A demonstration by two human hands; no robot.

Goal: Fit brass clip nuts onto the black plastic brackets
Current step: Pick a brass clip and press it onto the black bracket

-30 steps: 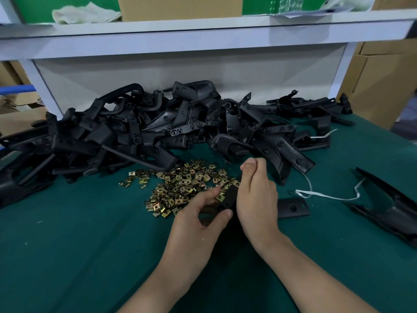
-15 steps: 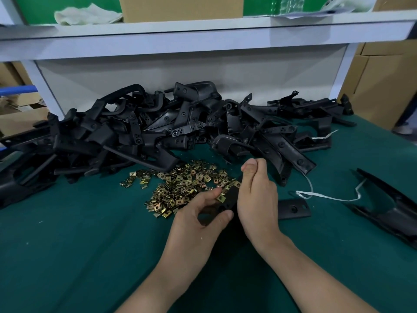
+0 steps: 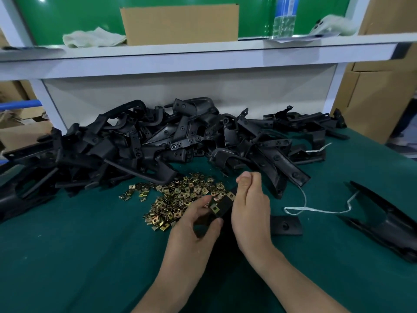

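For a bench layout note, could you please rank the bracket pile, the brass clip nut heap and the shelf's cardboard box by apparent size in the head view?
1. bracket pile, clearly largest.
2. cardboard box and brass clip nut heap: these look about alike, and the box is farther away, so I won't rank them.

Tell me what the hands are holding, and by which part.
One black plastic bracket: the left hand pinches its near end between thumb and fingers; the right hand grips its far end.

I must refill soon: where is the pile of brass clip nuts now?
In the head view the pile of brass clip nuts lies centre-left on the green mat, between the heap of black brackets behind and the left hand.
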